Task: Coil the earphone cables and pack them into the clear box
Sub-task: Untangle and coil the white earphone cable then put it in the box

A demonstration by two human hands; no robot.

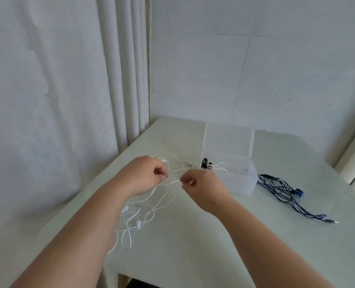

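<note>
A white earphone cable (151, 208) lies in loose loops on the pale table, its earbuds near my left forearm. My left hand (145, 175) pinches one part of it and my right hand (199, 186) pinches another, a short stretch taut between them. Just behind my right hand stands the clear box (243, 179), lid raised at the back, with black and white earphones inside. A dark blue earphone cable (284, 194) lies tangled on the table right of the box, its plug toward the front.
A white curtain (68, 100) hangs along the table's left edge. Behind the table is a white wall (255, 69). The table's front edge (172, 281) runs below my forearms. More thin white cable (180, 161) lies behind my hands.
</note>
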